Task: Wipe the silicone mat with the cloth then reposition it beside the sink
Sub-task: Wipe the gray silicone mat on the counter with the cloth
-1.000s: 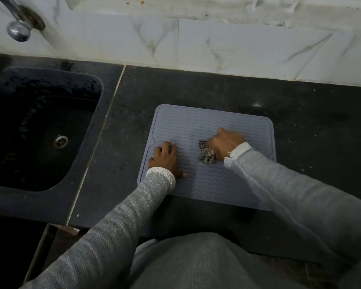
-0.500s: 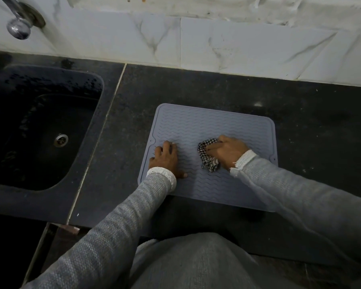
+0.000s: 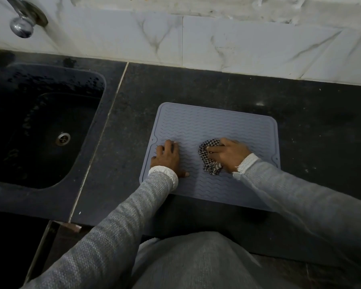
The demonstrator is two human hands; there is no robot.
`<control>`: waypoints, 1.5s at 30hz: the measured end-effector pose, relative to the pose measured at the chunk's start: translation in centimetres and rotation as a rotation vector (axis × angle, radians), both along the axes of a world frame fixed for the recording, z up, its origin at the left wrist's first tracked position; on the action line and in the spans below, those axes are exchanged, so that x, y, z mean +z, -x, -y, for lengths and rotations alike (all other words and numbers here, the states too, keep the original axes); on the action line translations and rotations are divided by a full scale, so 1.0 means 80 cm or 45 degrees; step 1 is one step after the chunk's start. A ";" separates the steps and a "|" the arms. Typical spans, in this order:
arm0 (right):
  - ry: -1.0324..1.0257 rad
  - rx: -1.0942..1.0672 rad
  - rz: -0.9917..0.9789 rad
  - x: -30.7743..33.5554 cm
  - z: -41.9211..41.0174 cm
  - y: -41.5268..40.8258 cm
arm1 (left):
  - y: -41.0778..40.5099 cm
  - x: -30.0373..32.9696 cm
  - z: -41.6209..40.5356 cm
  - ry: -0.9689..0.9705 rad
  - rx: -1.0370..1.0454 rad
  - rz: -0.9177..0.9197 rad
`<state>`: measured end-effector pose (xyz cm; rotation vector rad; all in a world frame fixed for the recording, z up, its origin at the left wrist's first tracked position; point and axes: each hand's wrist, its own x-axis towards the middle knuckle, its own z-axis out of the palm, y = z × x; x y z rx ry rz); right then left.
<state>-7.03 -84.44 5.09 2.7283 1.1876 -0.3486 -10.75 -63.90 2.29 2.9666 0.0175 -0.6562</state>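
A grey silicone mat (image 3: 208, 124) with a wavy ribbed surface lies flat on the black counter (image 3: 131, 130), a short gap right of the sink (image 3: 40, 126). My left hand (image 3: 168, 158) presses flat on the mat's left part, thumb spread toward me. My right hand (image 3: 229, 154) holds a bunched black-and-white checked cloth (image 3: 208, 159) against the middle of the mat, fingers curled over it and pointing left. The mat's near right corner is hidden under my right sleeve.
A black sink with a metal drain (image 3: 63, 138) fills the left. A chrome tap (image 3: 22, 24) sticks out of the white marble wall (image 3: 238, 44) at the top left. A pale seam (image 3: 104, 130) separates the sink slab from the counter.
My right hand has slid the cloth a little to the right and toward me across the mat, and more of the cloth shows. My left hand stays pressed in place.
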 end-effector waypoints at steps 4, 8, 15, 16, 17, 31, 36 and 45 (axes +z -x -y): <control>-0.050 -0.201 -0.137 0.014 -0.021 -0.024 | -0.001 0.000 0.001 0.002 0.007 -0.027; -0.160 -0.080 -0.090 0.012 -0.066 -0.035 | -0.003 0.000 0.002 0.003 0.036 -0.025; 0.113 -0.038 -0.132 -0.016 -0.021 -0.011 | -0.001 -0.002 0.000 -0.006 0.003 -0.004; 0.130 -0.027 -0.118 -0.013 -0.010 -0.011 | -0.001 -0.002 0.000 -0.008 -0.003 -0.003; 0.147 -0.022 -0.118 -0.010 -0.004 -0.013 | 0.000 -0.002 -0.001 -0.011 -0.004 -0.002; -0.174 0.074 0.072 -0.011 -0.034 0.005 | -0.002 -0.005 0.000 -0.012 0.014 0.023; 0.014 0.053 0.104 -0.007 -0.001 0.008 | 0.003 -0.005 -0.003 0.003 -0.010 0.042; 0.024 -0.216 -0.177 -0.004 -0.023 -0.009 | 0.043 -0.011 -0.047 0.122 -0.143 0.192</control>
